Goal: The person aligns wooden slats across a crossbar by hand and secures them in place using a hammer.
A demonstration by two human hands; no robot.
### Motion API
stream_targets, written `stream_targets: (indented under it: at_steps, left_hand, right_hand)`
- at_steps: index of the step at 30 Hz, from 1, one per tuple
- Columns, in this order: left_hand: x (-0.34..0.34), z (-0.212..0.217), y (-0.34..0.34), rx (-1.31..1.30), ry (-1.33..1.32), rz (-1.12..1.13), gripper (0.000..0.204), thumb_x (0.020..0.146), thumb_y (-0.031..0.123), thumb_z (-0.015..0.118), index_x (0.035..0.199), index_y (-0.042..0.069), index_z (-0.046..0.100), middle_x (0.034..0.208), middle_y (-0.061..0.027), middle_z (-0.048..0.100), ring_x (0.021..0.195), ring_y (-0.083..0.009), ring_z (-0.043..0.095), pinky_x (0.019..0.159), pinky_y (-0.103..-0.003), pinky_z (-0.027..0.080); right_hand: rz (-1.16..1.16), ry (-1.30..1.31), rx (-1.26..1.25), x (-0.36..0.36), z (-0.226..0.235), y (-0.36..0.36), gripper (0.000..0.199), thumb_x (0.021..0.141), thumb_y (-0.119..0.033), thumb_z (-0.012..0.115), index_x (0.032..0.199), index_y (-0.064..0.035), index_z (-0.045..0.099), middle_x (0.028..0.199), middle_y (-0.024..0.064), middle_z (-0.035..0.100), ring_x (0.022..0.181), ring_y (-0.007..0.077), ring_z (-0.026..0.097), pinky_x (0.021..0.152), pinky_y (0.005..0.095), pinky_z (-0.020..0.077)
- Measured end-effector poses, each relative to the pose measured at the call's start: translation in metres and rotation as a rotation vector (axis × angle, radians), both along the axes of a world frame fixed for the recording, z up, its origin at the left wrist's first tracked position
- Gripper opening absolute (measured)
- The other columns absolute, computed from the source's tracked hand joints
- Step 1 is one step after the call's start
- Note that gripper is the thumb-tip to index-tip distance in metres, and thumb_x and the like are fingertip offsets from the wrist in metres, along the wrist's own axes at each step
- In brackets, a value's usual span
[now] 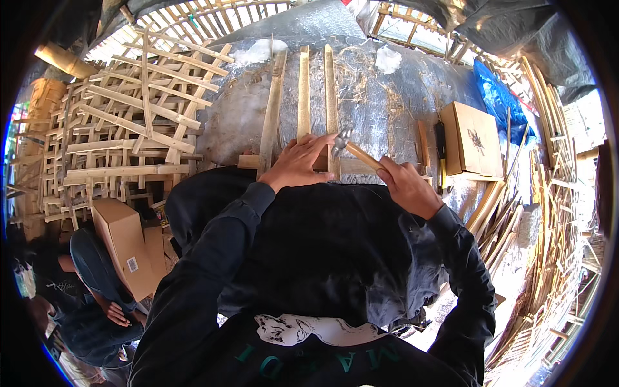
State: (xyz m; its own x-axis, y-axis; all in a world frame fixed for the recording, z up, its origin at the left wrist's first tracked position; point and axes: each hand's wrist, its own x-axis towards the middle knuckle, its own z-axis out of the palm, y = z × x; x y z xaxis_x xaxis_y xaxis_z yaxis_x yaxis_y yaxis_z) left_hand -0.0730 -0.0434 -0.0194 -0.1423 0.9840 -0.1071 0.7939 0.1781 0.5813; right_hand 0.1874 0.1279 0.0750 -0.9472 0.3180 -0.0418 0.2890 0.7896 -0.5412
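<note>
My right hand [409,186] is closed round the wooden handle of a hammer [362,155]. The metal hammer head is over the right-hand bamboo slat [331,84]; whether it touches the wood, I cannot tell. My left hand [295,162] lies across the lower end of the middle bamboo slat [304,90], fingers stretched out and thumb apart, with the fingertips beside the hammer head. To its left is another bamboo slat [274,103], slightly slanted. The slats' lower ends meet a wooden crosspiece [361,168] in front of my lap, partly hidden by my left hand.
A heap of nailed slat lattices [138,103] is at the left. Cardboard boxes stand at right [474,138] and lower left [122,242]. A dark-handled tool [441,148] lies by the right box. Long bamboo strips [548,213] line the right. Another person [97,303] sits lower left.
</note>
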Motion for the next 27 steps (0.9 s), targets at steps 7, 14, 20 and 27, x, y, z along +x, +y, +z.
stream_targets:
  at_steps: [7, 14, 20, 27]
  left_hand:
    - [-0.003, 0.012, -0.003, 0.057, -0.084, -0.046, 0.094, 0.090, 0.049, 0.076, 0.167, 0.018, 0.033, 0.167, -0.0103, 0.046, 0.156, -0.0360, 0.038, 0.130, -0.056, 0.025]
    - [-0.004, 0.007, -0.001, 0.004, -0.050, -0.050, 0.097, 0.090, 0.052, 0.077, 0.169, 0.017, 0.032, 0.168, -0.0111, 0.045, 0.159, -0.0359, 0.036, 0.131, -0.056, 0.025]
    - [0.001, -0.009, 0.000, 0.078, -0.030, 0.031, 0.087, 0.090, 0.048, 0.078, 0.162, 0.021, 0.038, 0.164, -0.0020, 0.052, 0.157, -0.0323, 0.039, 0.128, -0.058, 0.029]
    - [-0.006, 0.002, -0.007, 0.122, -0.070, -0.046, 0.085, 0.091, 0.049, 0.077, 0.162, 0.021, 0.040, 0.164, -0.0056, 0.052, 0.157, -0.0330, 0.040, 0.127, -0.058, 0.030]
  right_hand:
    - [-0.175, 0.175, -0.119, -0.011, 0.024, -0.011, 0.013, 0.111, -0.016, 0.059, 0.114, -0.0037, 0.056, 0.073, 0.0311, 0.062, 0.074, 0.0571, 0.063, 0.067, 0.0618, 0.0469]
    - [-0.024, -0.005, 0.014, -0.009, 0.021, 0.000, 0.016, 0.110, -0.018, 0.061, 0.117, -0.0048, 0.056, 0.076, 0.0306, 0.065, 0.079, 0.0559, 0.065, 0.068, 0.0636, 0.0471]
    - [0.103, -0.034, 0.117, -0.004, -0.005, -0.004, 0.014, 0.109, -0.014, 0.061, 0.115, -0.0026, 0.055, 0.076, 0.0284, 0.065, 0.078, 0.0550, 0.065, 0.066, 0.0626, 0.0475]
    - [-0.151, 0.252, -0.044, -0.024, 0.030, -0.005, 0.015, 0.107, -0.012, 0.061, 0.115, -0.0018, 0.055, 0.076, 0.0315, 0.064, 0.077, 0.0559, 0.064, 0.070, 0.0652, 0.0479]
